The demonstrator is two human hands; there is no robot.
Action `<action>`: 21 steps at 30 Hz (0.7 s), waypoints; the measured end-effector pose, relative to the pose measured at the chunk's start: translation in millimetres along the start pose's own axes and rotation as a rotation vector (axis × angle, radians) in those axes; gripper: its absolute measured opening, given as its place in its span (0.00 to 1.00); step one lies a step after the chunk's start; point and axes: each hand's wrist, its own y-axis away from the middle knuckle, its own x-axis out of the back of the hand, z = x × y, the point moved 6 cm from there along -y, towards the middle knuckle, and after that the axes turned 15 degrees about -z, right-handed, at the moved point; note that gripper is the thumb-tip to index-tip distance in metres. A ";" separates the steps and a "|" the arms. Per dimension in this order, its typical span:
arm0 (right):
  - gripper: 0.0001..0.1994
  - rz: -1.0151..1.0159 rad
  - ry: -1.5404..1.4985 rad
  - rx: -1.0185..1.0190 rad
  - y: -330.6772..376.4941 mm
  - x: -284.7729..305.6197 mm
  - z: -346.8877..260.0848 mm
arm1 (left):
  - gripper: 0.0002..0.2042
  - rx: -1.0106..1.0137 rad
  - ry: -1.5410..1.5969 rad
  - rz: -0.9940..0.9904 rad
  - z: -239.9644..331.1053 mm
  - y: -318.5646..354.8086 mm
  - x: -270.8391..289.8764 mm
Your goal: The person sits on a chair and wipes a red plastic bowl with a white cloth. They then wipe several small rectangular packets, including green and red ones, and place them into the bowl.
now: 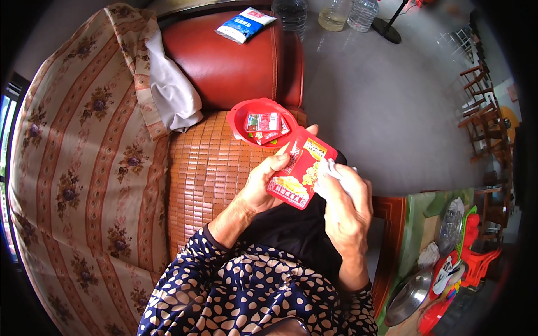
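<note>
My left hand [258,183] grips a flat red rectangular piece [297,172] with rounded corners and gold printed flowers, thumb across its face. Pressed against the right side of that piece is a crumpled white cloth or tissue [329,171], pinched in the fingers of my right hand [347,218]. Just beyond, a red plastic bowl [233,119] rests on the bamboo-mat seat. Inside it lie several small flat red packets or boxes [263,122]. The red piece overlaps the bowl's near right edge in this view; I cannot tell if they touch.
The bamboo-mat seat [196,168] ends at a red leather armrest [224,61] bearing a blue-and-white packet [245,25]. A floral cloth [84,145] drapes at left. Clear bottles [363,14] stand on the floor. At right, a low table [400,257] holds a metal basin [411,297].
</note>
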 end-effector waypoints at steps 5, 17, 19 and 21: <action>0.20 -0.066 0.164 -0.012 4.3 -13.9 -2.6 | 0.32 0.029 -0.070 0.028 -2.6 4.3 10.6; 0.15 -0.212 -0.053 0.075 14.6 -8.9 -9.4 | 0.26 0.090 -0.120 0.070 -13.7 11.1 31.5; 0.16 -0.097 -0.009 0.059 5.7 3.0 -4.0 | 0.24 0.145 -0.159 0.107 -14.4 13.2 32.6; 0.17 -0.060 0.079 -0.011 4.5 4.1 5.1 | 0.22 0.175 -0.152 0.136 -14.9 14.1 29.8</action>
